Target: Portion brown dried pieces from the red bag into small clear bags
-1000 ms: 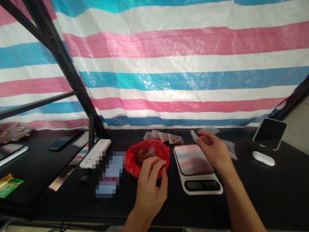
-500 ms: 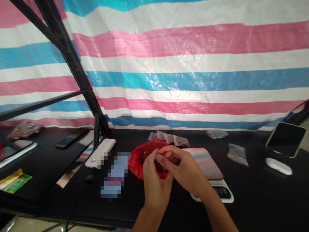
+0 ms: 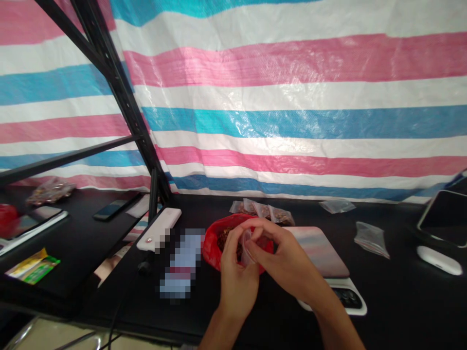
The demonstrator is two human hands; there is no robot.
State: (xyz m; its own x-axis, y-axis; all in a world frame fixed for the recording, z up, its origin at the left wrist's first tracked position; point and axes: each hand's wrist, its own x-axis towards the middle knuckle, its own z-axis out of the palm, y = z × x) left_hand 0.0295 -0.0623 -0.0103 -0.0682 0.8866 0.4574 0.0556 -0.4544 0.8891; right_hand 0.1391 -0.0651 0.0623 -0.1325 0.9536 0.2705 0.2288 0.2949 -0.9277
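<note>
Both my hands meet over a red plastic bag (image 3: pixel 213 243) whose open top shows small brown dried bits (image 3: pixel 223 239). Between my fingers is a small clear plastic bag (image 3: pixel 248 248), its mouth spread apart. My left hand (image 3: pixel 239 282) grips its near left side, while my right hand (image 3: pixel 288 260) pinches it from the right. Whether anything lies inside the clear bag I cannot tell. Just behind the red bag, several small filled clear bags (image 3: pixel 262 210) lie in a row. A kitchen scale (image 3: pixel 359 304) with a pinkish, streaked plate (image 3: pixel 321 250) sits beside my right hand.
Flat clear bags (image 3: pixel 372 238) lie on the black table to the right, near a white oval case (image 3: pixel 440 260) and a dark-screened device (image 3: pixel 445 216). A white power strip (image 3: pixel 160 228) is on the left, by a black metal frame (image 3: pixel 127 102). A striped sheet hangs behind.
My fingers have parted a little, and the clear bag between them now shows, opened wider. The view has turned slightly left, so everything sits farther right.
</note>
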